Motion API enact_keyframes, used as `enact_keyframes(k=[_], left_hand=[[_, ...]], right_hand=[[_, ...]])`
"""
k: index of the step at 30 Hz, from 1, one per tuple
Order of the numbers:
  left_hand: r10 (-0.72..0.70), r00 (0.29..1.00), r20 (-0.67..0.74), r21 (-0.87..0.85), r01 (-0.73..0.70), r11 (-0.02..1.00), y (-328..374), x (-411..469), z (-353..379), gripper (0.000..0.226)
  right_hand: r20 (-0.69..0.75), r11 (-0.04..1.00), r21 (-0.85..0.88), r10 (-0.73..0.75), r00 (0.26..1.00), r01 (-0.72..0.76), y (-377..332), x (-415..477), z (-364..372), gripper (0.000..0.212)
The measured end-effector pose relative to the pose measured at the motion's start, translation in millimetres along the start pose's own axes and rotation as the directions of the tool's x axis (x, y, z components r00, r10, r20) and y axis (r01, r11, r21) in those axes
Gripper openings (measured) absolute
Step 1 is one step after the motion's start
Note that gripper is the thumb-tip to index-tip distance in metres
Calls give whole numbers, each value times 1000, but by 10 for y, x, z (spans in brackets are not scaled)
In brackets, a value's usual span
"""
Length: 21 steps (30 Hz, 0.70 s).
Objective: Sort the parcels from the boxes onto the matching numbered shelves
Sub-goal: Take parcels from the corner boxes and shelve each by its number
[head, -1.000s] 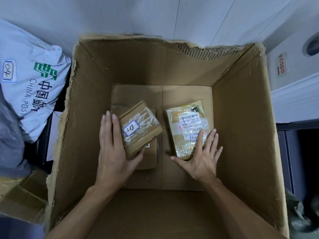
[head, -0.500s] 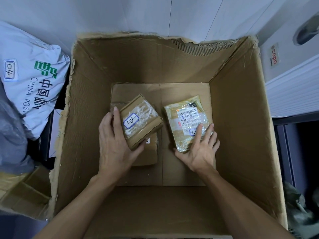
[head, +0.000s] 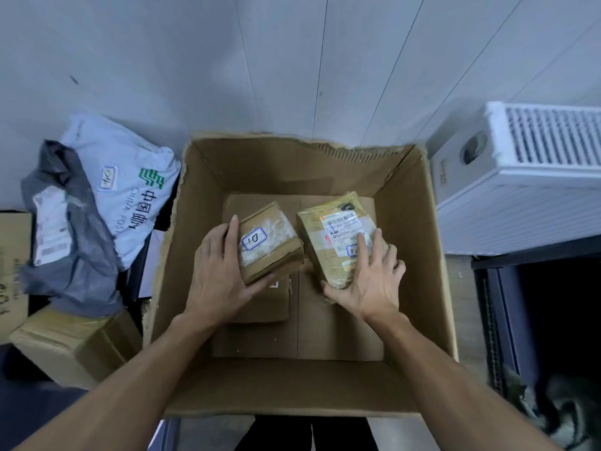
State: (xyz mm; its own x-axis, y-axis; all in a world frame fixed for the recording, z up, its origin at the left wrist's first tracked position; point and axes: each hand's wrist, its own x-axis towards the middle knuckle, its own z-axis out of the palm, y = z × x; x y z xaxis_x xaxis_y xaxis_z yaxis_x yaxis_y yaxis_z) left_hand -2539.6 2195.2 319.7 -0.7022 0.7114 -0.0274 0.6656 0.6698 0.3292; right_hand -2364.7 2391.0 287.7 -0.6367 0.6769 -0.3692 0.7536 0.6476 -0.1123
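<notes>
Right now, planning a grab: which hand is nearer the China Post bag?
Left. The left hand grips the D1 parcel right of the bag; the right hand holds the taped parcel farther right.

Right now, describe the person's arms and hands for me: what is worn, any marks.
The left grip and right grip are bare hands: no gloves, rings or watch visible. The left forearm and right forearm are bare to the frame's lower edge, with no sleeve, band or marking showing.
</notes>
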Motion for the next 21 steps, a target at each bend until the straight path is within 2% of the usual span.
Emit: enact_keyframes(k=[8, 11, 21], left_hand=[[57, 998, -28, 69, -55, 996, 355, 97, -919, 112], [79, 996, -53, 68, -75, 995, 516, 106, -1226, 110], [142, 988, -56, 34, -140, 989, 913, 52, -2173, 107]], right_hand=[[-78, 995, -45, -96, 992, 93, 14, -338, -926, 124], [-165, 995, -4, -99, 981, 100, -6, -493, -1251, 117], [-280, 989, 83, -91, 956, 119, -216, -856, -2426, 117]])
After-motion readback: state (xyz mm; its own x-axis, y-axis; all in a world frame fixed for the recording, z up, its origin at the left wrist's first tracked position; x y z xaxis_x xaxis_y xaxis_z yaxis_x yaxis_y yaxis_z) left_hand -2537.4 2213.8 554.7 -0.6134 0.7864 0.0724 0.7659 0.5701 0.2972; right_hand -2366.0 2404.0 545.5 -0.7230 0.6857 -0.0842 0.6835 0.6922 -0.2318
